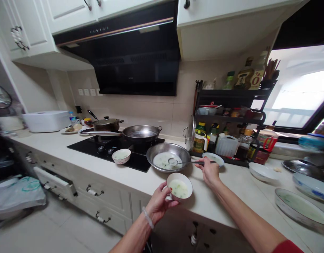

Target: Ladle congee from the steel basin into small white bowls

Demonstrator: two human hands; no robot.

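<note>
- The ladle has its scoop in the metal basin, back from the surface's front edge; its long axis runs left-right, scoop left.
- A shelf bottle reads "O" in red.
- Right hand: grip closed round the ladle's handle.
- Left hand: grip clamped on a soup bowl by the front edge.

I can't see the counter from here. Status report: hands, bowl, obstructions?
Left hand holding bowl of pale liquid. Right hand gripping ladle, scoop inside metal basin. No obstruction seen between basin and bowl.
</note>
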